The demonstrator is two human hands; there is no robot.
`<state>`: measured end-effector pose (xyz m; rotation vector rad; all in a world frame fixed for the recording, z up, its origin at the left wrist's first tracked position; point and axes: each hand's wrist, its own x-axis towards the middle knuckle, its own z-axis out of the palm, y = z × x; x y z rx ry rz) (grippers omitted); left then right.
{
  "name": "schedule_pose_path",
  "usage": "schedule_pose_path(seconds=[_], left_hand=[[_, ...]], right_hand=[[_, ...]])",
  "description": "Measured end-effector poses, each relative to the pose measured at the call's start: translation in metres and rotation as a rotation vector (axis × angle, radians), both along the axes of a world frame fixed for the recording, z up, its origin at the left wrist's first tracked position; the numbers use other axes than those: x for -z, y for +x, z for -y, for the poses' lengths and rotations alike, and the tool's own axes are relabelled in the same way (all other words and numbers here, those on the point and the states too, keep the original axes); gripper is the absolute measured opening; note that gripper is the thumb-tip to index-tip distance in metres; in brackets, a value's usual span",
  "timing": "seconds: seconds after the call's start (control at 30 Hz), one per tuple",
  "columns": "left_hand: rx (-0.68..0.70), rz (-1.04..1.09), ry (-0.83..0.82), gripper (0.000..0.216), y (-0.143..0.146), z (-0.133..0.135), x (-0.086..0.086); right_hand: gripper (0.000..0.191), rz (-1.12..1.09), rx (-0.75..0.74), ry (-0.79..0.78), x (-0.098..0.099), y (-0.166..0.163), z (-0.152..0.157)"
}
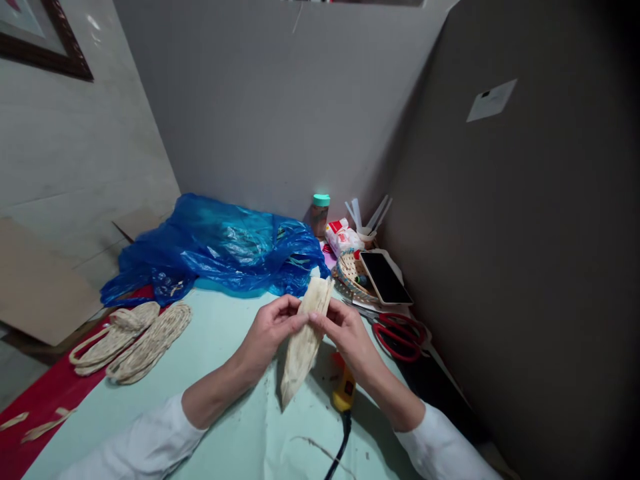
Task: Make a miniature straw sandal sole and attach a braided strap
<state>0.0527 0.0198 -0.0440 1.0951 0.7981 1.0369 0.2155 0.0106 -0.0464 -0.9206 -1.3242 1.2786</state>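
A long pale dried leaf strip, like a corn husk (303, 347), stands nearly upright above the light green table cover (235, 427). My left hand (270, 331) pinches its left edge near the middle. My right hand (345, 333) pinches the right edge at the same height. Both hands are closed on the husk, their thumbs meeting on its face. The husk's lower tip hangs down toward the table. Under my right wrist lies a yellow tool (344, 393) with a black cord.
A crumpled blue plastic bag (220, 247) fills the back of the table. Woven straw sandal soles (135, 340) lie at left. At right are red-handled scissors (400, 335), a phone (385, 277) on a small woven basket (350, 272), a jar (319, 213) and a cup of sticks (367, 223). Grey partitions close in behind and right.
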Motion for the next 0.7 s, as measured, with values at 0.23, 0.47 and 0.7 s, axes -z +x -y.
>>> schedule_pose_path(seconds=[0.23, 0.47, 0.7], left_hand=[[0.013, -0.105, 0.018, 0.021, -0.003, -0.008, 0.006], [-0.065, -0.269, 0.188, 0.013, -0.005, -0.008, 0.002], [-0.104, -0.440, 0.375, 0.004, 0.002, -0.012, 0.005]], right_hand=[[0.028, 0.053, -0.002, -0.027, 0.001, -0.001, 0.002], [0.037, 0.090, 0.022, -0.030, 0.011, -0.007, 0.000], [0.023, 0.179, 0.113, 0.030, 0.008, -0.007, 0.003]])
